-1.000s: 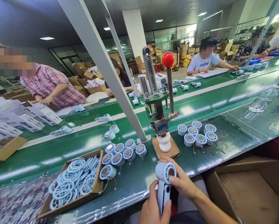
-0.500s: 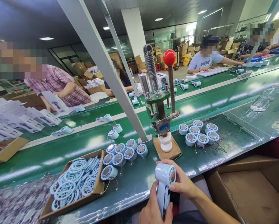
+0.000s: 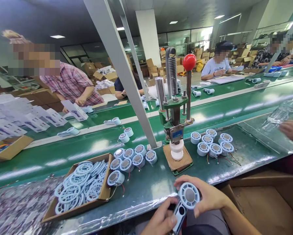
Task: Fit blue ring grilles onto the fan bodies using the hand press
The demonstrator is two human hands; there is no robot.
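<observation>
We hold a handheld fan (image 3: 186, 200) in both hands at 6 o'clock, just off the near edge of the worktop (image 3: 141, 186). Our right hand (image 3: 207, 197) wraps the round head, fingers (image 3: 185, 179) curled over its top rim, thumb under at 5 o'clock. Our left hand (image 3: 161, 222) grips the handle low, fingers closed round it; the bottom frame edge cuts off part of that hand. The fan's grille face is turned up toward us.

At 12 o'clock from the fan stands a hand press (image 3: 177, 130) with a red knob (image 3: 189, 62) on its lever, on a brown base plate (image 3: 177, 161) near the worktop edge. There is bare green room between plate and fan.

At 1 o'clock lies a cluster of fan heads (image 3: 208, 143), wires trailing toward the edge. At 10 o'clock is another cluster of fan heads (image 3: 133, 156), one sitting just beside a cardboard tray (image 3: 63, 212) of grille rings (image 3: 80, 186). The tray corner overhangs near the worktop lip.

At 3 o'clock another person's hand (image 3: 292, 130) rests on the worktop by a clear bag (image 3: 282, 112). At 4 o'clock an open carton (image 3: 266, 202) sits below the edge.

Across the belt at 10 o'clock, a person in a plaid shirt (image 3: 70, 86) handles white boxes (image 3: 38, 119).
</observation>
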